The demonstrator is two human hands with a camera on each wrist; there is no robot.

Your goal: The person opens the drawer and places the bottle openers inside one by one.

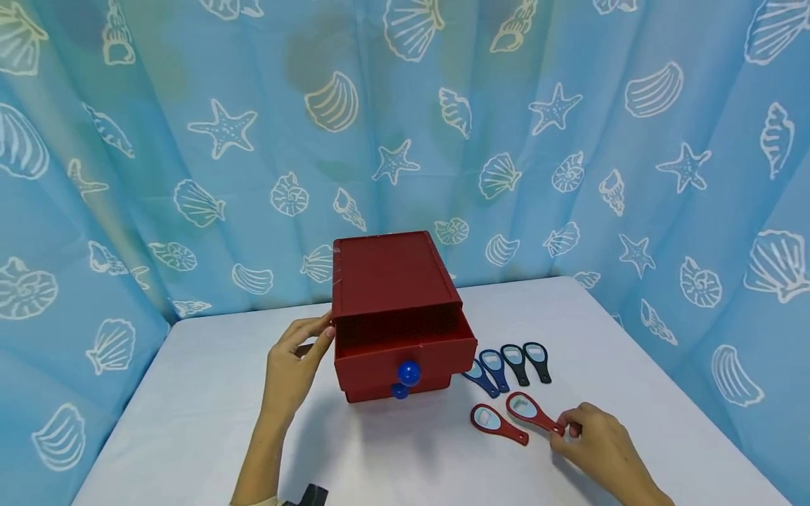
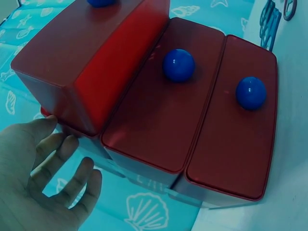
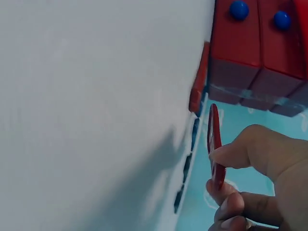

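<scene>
Right hand [image 1: 598, 441]: thumb and fingers pinch the handle of a red, round-headed magnifying glass [image 1: 538, 417] — raised above the white table [image 1: 588, 337]. Left hand [image 1: 296, 360]: fingers apart, at the left side of a dark-red, box-shaped cabinet [image 1: 392, 274] — blue-knobbed upper drawer [image 1: 373, 364] pulled out.

Hangs across the whole background as a light-blue curtain [image 1: 399, 105], falling in loose vertical folds. Bears pale printed starfish [image 1: 223, 128], ribbed scallop shells [image 1: 413, 27] and coiled shells [image 1: 290, 194]. Shows blurred greenish and brownish patches [image 1: 319, 60] near the top. Looks more turquoise in both wrist views. Drops behind the far edge and past both sides of a white bench [image 1: 190, 393].
</scene>
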